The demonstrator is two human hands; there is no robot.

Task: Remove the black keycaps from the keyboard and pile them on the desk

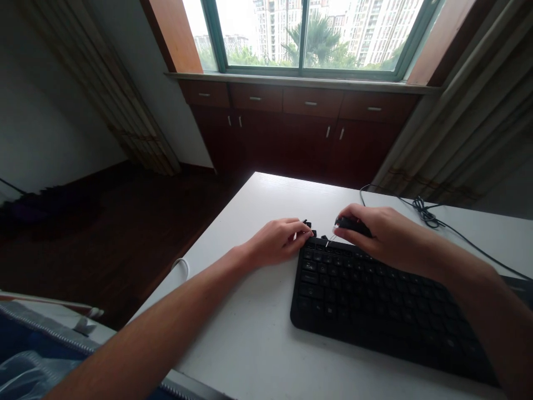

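Left hand (278, 241): fingers curled, tips pressed against the far left corner of the keyboard (375, 303), apparently steadying it.
Right hand (385, 236): closed around a small dark tool (352, 225), thin metal tip angled down at the top key row.
Loose keycaps (310, 226): just beyond the keyboard's far edge, between both hands, within easy reach.
Keyboard: flat on the white counter (250, 333), skewed to the right.
Cable (428, 214): trailing off behind the right wrist.

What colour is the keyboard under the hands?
Black, keys and frame alike; the keyboard shows clearly in the head view on the white table.
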